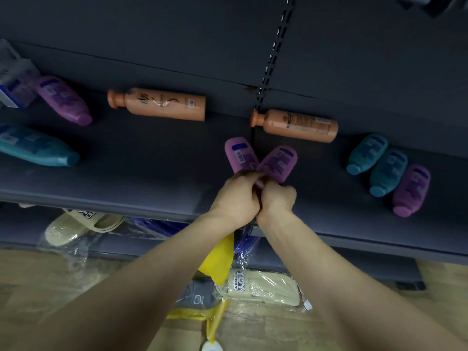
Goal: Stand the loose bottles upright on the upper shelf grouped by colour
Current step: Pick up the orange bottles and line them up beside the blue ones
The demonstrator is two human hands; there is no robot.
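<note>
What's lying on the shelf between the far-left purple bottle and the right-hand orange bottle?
In the head view, another orange bottle lies on its side there, cap pointing left, on the dark shelf, apart from both.

Beige slipper (83,228) in clear plastic wrap on the lower shelf (22,230), second beige slipper (260,287) wrapped beside a grey slipper (197,297), yellow packaging (220,259) between them, wood-pattern floor (50,282), slotted upright rail (272,59) on the back panel.
</note>
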